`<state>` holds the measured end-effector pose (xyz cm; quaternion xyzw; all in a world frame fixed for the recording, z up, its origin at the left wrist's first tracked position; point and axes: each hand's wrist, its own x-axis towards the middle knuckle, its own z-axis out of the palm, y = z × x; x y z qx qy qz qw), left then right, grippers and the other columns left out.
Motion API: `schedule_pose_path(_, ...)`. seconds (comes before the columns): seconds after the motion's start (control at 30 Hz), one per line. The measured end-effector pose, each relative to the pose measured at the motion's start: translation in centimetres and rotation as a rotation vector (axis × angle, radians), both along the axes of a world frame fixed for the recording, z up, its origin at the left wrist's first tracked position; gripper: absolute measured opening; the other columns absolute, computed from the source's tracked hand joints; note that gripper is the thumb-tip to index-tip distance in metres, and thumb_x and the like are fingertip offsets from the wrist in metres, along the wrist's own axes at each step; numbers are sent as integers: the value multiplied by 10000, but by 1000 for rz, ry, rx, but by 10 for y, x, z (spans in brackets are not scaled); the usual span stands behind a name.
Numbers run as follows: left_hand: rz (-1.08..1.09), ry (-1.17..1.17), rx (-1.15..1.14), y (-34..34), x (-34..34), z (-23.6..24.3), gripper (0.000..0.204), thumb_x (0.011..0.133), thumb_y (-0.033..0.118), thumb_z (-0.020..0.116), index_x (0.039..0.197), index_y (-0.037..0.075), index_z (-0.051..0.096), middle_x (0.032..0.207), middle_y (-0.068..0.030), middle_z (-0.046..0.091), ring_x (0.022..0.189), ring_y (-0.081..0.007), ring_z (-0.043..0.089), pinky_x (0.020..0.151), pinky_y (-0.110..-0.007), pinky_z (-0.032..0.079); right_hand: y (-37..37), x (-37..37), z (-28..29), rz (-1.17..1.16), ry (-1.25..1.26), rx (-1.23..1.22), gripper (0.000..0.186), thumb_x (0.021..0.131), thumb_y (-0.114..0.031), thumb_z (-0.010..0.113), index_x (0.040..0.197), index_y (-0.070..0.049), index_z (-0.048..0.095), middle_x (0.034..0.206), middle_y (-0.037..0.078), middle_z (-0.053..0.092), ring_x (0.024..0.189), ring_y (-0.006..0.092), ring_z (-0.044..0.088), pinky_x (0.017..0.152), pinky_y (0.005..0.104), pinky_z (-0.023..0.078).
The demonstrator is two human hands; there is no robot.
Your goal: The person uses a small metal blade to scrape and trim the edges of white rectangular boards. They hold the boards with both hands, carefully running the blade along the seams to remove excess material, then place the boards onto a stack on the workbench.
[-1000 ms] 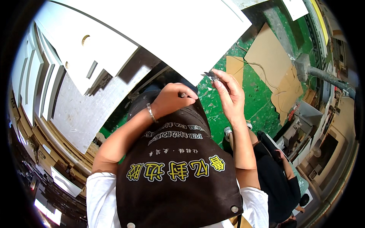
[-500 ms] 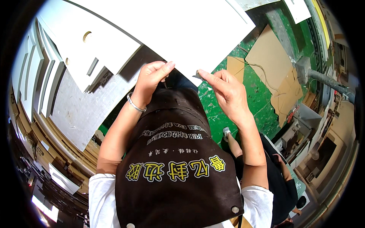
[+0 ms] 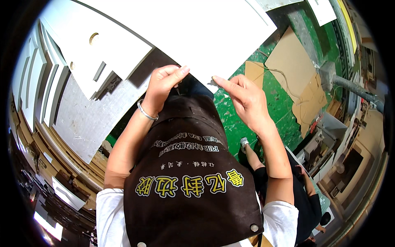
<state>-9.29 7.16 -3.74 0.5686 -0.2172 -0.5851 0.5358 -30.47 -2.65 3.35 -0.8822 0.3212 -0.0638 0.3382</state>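
A large white panel (image 3: 214, 37) spreads out ahead of me, its near corner between my two hands. My left hand (image 3: 163, 87) is closed at the panel's left edge, thumb laid over curled fingers; whatever they grip is hidden. Beyond the panel's near right edge, my right hand (image 3: 248, 99) pinches with thumb and forefinger. At those fingertips shows a small grey scrap (image 3: 212, 82), too small to name more closely. A dark brown apron (image 3: 185, 164) covers my front.
More white boards (image 3: 98, 45), with round holes and a slot, lie at upper left on a grey surface (image 3: 82, 123). Stacked panels (image 3: 35, 78) stand far left. Cardboard (image 3: 290, 61) and a cable cross the green floor (image 3: 230, 123). A person (image 3: 302, 197) in black is at lower right.
Both hands keep nearly the same place. The grey scrap at my right fingertips has turned slightly, and my right forearm has shifted a little to the right.
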Motion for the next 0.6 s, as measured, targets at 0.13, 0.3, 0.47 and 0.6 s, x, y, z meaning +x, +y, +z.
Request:
schedule_pose_path(0.13,3,-1,13,0,1,4,360,895,263,633,595,88,535,578,78,426,569,-21,363,528,-207,274,-3,6,2,-16,-16,6,488,776,29,568,1161,-260,645,768,50,541,698,220,573,601,330,463)
schedule_pose_path(0.3,4,-27,-17,0,1,0,341,892,250,636,607,83,552,581,74,439,568,-24,364,527,-213,278,1,4,2,-7,-13,27,481,772,24,580,1156,-258,649,769,54,539,687,222,572,593,335,462)
schedule_pose_path(0.47,17,-14,4,0,-1,5,348,892,249,636,600,84,544,583,78,434,563,-20,351,518,-215,264,5,-1,-1,32,8,15,489,763,39,582,1145,-257,659,748,46,540,680,216,567,606,324,468)
schedule_pose_path(0.6,17,-21,-14,1,0,-1,343,891,245,639,602,83,549,583,80,436,565,-18,350,517,-208,262,10,-20,-2,162,-50,198,501,760,72,561,1166,-205,655,786,48,553,689,192,563,624,304,468)
